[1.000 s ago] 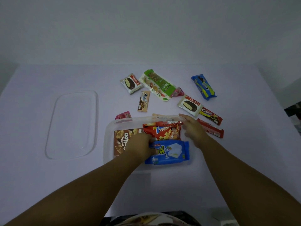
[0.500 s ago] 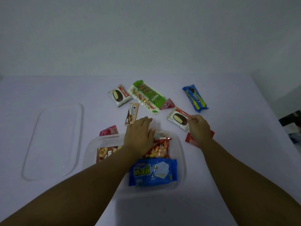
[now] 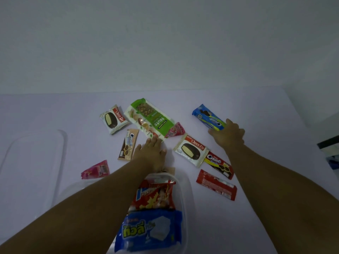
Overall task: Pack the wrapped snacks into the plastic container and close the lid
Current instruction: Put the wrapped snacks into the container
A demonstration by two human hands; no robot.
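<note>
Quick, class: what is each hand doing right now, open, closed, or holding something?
Left hand: open, fingers touching the green nuts pack.
Right hand: open, fingers on the blue cookie pack, not gripping.

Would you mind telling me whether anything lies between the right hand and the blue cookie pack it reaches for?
Nothing visible does: the right hand is already touching the near end of the blue cookie pack.

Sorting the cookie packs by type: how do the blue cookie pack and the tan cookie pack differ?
The blue cookie pack lies far right, its near end under the right hand; the tan cookie pack lies beside the left hand, untouched. Blue shows dark cookies, tan shows brown ones. Both are slim wrapped packs, not yet in the container.
</note>
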